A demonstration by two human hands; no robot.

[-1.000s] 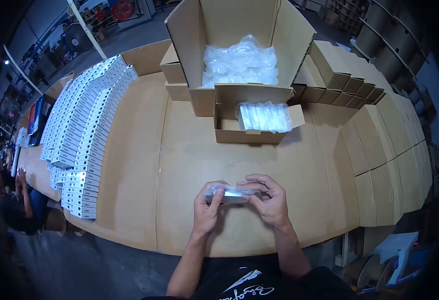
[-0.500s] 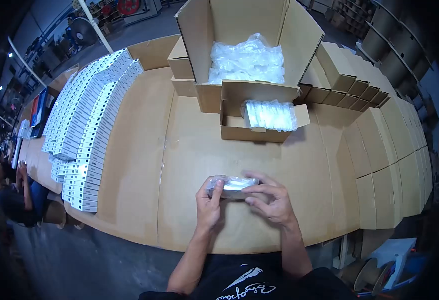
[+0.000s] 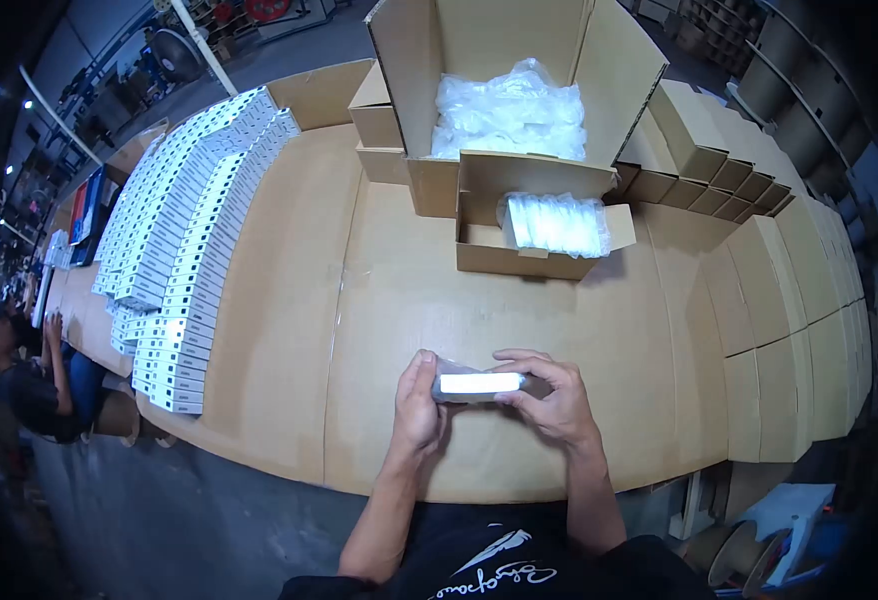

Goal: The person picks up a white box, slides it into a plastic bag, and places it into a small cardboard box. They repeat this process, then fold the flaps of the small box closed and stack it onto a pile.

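A small white box in clear plastic wrap (image 3: 479, 384) is held between my two hands, above the front middle of the cardboard-covered table. My left hand (image 3: 419, 408) grips its left end, thumb on top. Around the right end close the thumb and fingers of my right hand (image 3: 556, 402). Farther back stands an open carton (image 3: 519, 262), with several plastic-wrapped packs (image 3: 559, 226) upright in its right part. Behind it, a larger open carton (image 3: 619, 85) holds a heap of clear plastic bags (image 3: 509, 110).
Stacked small white boxes (image 3: 184, 300) cover the left side of the table (image 3: 279, 300). Closed brown cartons (image 3: 769, 340) are piled along the right edge, more at the back right. Another person (image 3: 39, 370) sits at the far left. Cable reels (image 3: 739, 555) stand at lower right.
The wrapped box has turned in my hands, so a bright white face now shows. My right fingers have closed on its right end. The whole view has shifted slightly.
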